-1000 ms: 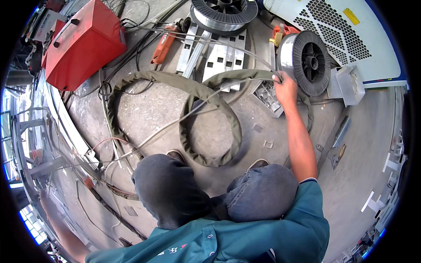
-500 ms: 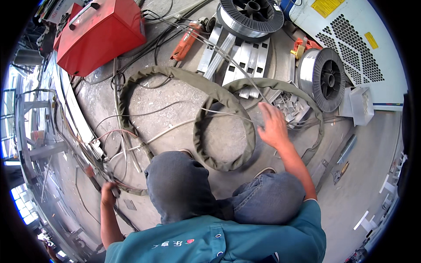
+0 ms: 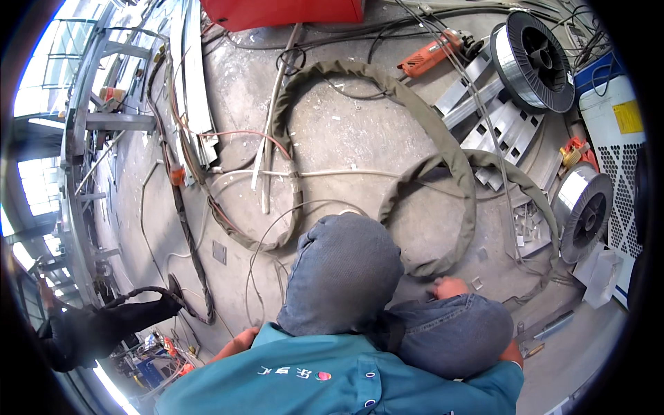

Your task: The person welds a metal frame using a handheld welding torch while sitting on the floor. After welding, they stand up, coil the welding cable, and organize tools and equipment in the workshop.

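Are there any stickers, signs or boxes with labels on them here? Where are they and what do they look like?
Yellow label: a rectangle stuck on the white vented cabinet at the far right.
Embroidered mark: small white and red shapes on the teal jacket at the bottom.
Red machine housing: top edge, plain red, no label visible.
No screens or signs in view.

Floor's rough grey concrete (image 3: 360, 131), matt and scuffed all over. The sleeved hose (image 3: 443, 145) looping across it wears dull olive woven cloth. Both wire spools (image 3: 532, 59) are bright, glossy metal (the second one (image 3: 584, 211) is really shiny), and the cut profiles (image 3: 484, 104) look like brushed aluminium. The grinder (image 3: 432, 54) has an orange plastic body. The knees (image 3: 346, 270) are in faded blue denim, and the jacket (image 3: 332, 377) is smooth teal cloth.
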Demonstrator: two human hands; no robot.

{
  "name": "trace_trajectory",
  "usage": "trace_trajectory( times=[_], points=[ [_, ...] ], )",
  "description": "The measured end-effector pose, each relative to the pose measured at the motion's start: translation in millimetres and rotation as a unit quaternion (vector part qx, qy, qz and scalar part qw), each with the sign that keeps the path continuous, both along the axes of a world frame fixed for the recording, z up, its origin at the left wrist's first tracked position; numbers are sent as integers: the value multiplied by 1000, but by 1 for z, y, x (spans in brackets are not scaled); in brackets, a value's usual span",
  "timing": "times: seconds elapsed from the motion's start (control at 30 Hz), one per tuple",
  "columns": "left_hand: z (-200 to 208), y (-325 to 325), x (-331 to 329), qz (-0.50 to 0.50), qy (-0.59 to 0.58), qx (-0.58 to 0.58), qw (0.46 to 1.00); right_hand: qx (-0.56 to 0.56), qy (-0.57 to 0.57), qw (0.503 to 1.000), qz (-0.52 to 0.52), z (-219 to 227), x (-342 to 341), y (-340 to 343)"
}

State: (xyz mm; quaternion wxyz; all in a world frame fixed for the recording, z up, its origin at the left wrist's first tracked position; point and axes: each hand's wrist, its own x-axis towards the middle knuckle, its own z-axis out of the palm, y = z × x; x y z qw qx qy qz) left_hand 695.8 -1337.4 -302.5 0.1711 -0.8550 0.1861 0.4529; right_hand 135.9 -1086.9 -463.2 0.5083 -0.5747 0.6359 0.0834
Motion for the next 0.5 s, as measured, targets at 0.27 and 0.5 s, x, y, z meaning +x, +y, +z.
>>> trace_trajectory(
  times=[0.27, 0.5],
  points=[
    [-122, -11, -139, -153, 190, -13, 970, -347, 156, 914, -144, 30, -44, 0],
    [-136, -27, -238, -297, 284, -44, 910, -321, 436, 760, -360, 44, -96, 7]
  ],
)
